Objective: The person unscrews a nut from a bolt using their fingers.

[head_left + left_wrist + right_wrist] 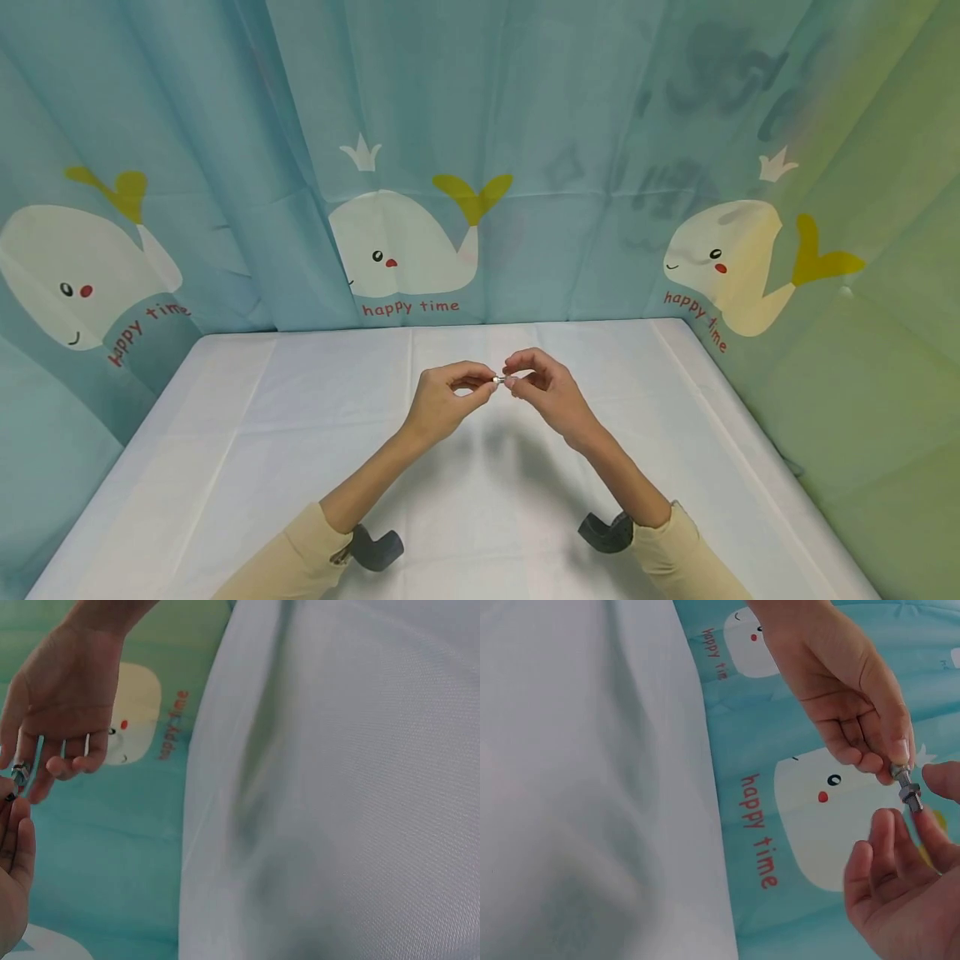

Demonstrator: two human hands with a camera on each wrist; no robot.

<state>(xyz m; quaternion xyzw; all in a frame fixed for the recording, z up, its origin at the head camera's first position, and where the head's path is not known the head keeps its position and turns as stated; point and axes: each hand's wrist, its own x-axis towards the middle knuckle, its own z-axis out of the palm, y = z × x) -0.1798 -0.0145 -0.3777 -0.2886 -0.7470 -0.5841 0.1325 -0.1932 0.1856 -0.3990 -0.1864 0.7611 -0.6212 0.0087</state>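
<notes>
Pinched between the thumb and fingertips of my left hand [444,398] is the head end of a small silver bolt [904,777], held above the table. A metal nut [910,795] sits around its shank toward the other end. My right hand [553,398] is at that free end. Its index finger [928,829] touches the tip of the bolt. In the right wrist view the right thumb stands slightly apart from the nut, and its other fingers are loosely bent. The left wrist view catches the bolt [20,775] at its left edge, partly hidden by fingers.
Beneath both hands is a table [300,467] with a white cloth. A blue-green curtain [570,100] with printed whales hangs behind and beside it. Dark curved pieces [378,550] jut from both wrists near the light sleeves [292,554].
</notes>
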